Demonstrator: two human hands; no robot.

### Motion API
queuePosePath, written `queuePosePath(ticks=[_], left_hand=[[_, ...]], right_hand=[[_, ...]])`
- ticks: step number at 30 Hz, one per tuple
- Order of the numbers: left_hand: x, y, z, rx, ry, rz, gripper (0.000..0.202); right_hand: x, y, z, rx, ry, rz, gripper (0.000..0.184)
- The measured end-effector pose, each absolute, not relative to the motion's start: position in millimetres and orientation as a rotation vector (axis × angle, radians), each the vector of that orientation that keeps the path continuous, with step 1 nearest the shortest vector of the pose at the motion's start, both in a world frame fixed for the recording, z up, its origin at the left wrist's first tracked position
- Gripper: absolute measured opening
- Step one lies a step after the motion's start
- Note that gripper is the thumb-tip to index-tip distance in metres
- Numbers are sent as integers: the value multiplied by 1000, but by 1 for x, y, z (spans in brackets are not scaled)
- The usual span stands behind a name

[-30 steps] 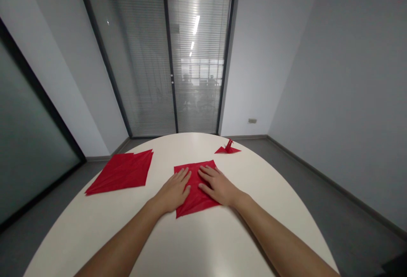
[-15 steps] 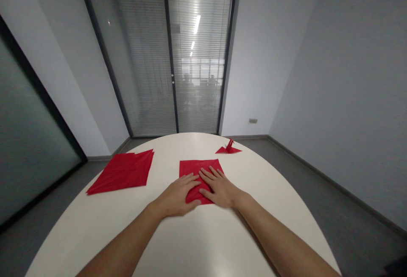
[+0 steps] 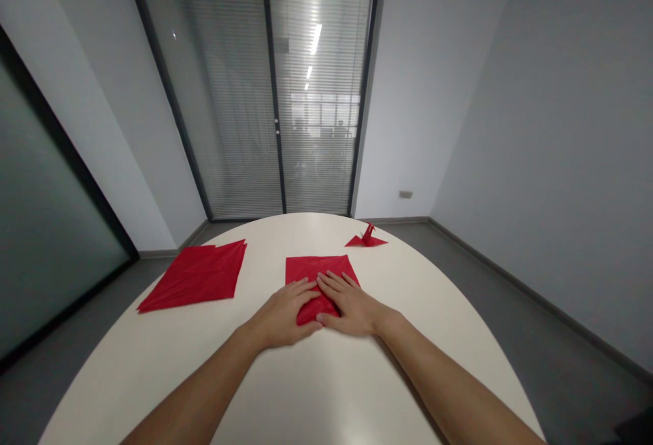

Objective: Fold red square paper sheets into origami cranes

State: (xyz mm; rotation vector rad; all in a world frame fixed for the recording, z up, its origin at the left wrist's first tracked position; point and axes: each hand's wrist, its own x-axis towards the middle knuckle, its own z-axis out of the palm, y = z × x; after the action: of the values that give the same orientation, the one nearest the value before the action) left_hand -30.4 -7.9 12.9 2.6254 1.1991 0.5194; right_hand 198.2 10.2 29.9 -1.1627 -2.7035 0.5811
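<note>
On the table: a sheet, red and square-cornered at its far edge, lies flat, with much of its near part hidden by the hands.
Left hand: palm down over the near left part of the sheet, fingers straight and close together, thumb spread wide from them; it rests on the paper and grips nothing.
Right hand: palm down over the near right part of the sheet, opened out with fingers slightly fanned and thumb apart; it too lies on the paper without a grip.
Thumbs: tips together near the sheet's near edge, touching or almost so; which, I cannot tell.
Forearms: one each side, reaching to the sheet from the near side of the table.
Pile: red papers, corners not quite lined up, flat on the table to the left of the sheet and well apart from it.
Crane: folded red paper, wings spread, neck up, beyond the sheet and to its right, near but not touching.
Door: black-framed glass with slatted blinds, well beyond the sheet.
Socket: low on the wall, beyond the sheet to the right.
</note>
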Motion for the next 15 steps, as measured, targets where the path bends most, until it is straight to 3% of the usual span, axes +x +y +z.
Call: queuePosePath(ticks=[10, 15], left_hand=[[-30, -10, 15, 2634, 1251, 578, 51], [-32, -8, 14, 2621, 1263, 629, 46]], right_hand=[[207, 13, 30, -1096, -2685, 661, 107], [209, 16, 26, -1084, -2693, 634, 94]])
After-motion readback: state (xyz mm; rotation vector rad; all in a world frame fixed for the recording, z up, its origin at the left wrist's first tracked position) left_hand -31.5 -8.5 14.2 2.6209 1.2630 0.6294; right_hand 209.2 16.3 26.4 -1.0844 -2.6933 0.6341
